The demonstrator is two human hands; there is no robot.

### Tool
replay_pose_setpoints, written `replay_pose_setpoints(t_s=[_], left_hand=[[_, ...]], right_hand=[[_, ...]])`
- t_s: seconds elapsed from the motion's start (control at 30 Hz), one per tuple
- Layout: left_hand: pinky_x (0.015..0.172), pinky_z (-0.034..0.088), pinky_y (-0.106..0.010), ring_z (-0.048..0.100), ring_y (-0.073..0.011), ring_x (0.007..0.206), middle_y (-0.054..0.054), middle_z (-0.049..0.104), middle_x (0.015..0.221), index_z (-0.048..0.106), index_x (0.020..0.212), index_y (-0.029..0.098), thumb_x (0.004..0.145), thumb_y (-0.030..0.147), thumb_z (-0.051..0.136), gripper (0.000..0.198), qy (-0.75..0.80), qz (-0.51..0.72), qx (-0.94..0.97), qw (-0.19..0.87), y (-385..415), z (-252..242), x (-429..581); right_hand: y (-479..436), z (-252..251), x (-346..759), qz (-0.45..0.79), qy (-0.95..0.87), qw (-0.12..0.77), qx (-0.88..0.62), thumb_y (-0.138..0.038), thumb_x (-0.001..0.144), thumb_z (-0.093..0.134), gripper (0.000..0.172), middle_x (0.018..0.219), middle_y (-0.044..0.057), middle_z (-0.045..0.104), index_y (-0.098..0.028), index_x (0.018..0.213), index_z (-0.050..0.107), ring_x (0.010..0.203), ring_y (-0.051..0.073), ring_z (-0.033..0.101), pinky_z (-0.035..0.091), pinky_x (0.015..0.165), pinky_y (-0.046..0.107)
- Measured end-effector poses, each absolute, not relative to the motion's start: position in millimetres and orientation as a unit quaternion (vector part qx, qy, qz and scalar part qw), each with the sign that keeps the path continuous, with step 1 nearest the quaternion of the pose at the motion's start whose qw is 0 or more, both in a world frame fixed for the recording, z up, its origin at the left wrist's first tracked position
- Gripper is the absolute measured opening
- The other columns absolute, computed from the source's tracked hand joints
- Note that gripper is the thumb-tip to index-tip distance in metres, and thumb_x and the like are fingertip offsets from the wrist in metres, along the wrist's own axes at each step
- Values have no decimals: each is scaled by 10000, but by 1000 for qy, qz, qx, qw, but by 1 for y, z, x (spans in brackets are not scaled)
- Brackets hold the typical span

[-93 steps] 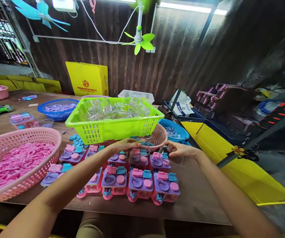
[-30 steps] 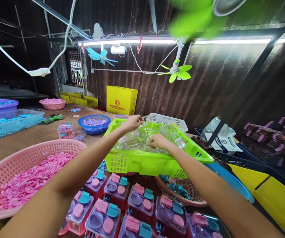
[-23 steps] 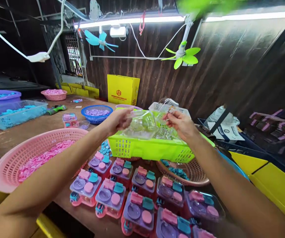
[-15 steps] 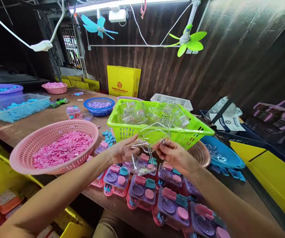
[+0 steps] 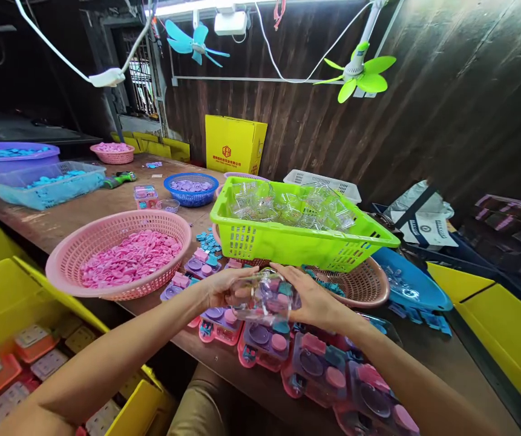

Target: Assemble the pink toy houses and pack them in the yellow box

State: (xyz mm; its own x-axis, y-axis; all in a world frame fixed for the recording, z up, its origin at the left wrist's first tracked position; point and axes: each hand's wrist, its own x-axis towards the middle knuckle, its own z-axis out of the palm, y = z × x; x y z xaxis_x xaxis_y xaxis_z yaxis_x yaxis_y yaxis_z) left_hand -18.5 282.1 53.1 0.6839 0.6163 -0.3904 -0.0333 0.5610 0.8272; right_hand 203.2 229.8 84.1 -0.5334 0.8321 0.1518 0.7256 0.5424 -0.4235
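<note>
My left hand (image 5: pixel 227 287) and my right hand (image 5: pixel 311 298) grip a clear plastic cover (image 5: pixel 260 306) from its two sides. The cover is over one of the pink and purple toy sets; whether it is seated on it I cannot tell. Through the clear plastic I see a purple top with pink and teal pieces. Around and below my hands stand several similar toy sets (image 5: pixel 267 342) in rows. Just beyond my fingers is a lime green basket (image 5: pixel 282 239) heaped with clear plastic covers (image 5: pixel 287 206).
To the left sits a pink basket (image 5: pixel 67 266) of pink pieces. Behind it are a blue basket (image 5: pixel 192 197) and a small boxed toy (image 5: pixel 145 197). A brown basket (image 5: pixel 369 284) and blue basin (image 5: pixel 428 297) are on the right. Yellow cartons (image 5: pixel 491 327) flank the table.
Earlier the hands held clear plastic up in front of the green basket, apparently a piece in each. Now both have come down and together around one cover over a toy set. The view has shifted left.
</note>
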Motion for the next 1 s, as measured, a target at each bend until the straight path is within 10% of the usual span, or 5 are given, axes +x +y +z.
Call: replay_pose_setpoints(t_s=[0.43, 0.77, 0.9, 1.0], left_hand=[[338, 116, -106, 375, -34, 441, 17, 519, 657, 568, 1017, 202, 690, 410, 702, 410, 375, 321, 361, 791, 300, 50, -125], [338, 117, -134, 338, -31, 410, 4, 541, 648, 595, 961, 160, 626, 620, 646, 572, 415, 179, 436, 778, 299, 47, -110], [582, 442, -211, 560, -176, 906, -83, 523, 1208, 479, 1242, 245, 698, 603, 592, 661, 406, 240, 666, 578, 301, 54, -115], [925, 392, -333, 407, -255, 1199, -100, 372, 1389, 345, 1356, 230, 627, 486, 719, 858, 351, 240, 812, 401, 310, 60, -121]], right_hand=[[268, 10, 202, 115, -788, 23, -605, -265, 664, 638, 809, 1374, 196, 374, -171, 1383, 281, 1267, 368, 328, 287, 982, 557], [263, 78, 117, 227, -882, 209, -356, -351, 668, 704, 816, 1354, 111, 405, -221, 1362, 294, 1244, 257, 385, 311, 1045, 424], [282, 62, 96, 233, -841, 257, -415, -283, 651, 699, 686, 1192, 114, 543, -189, 1256, 389, 1096, 254, 517, 402, 955, 423], [295, 48, 86, 244, -814, 286, -443, -288, 652, 700, 668, 1166, 99, 565, -195, 1238, 391, 1075, 243, 536, 422, 932, 408]])
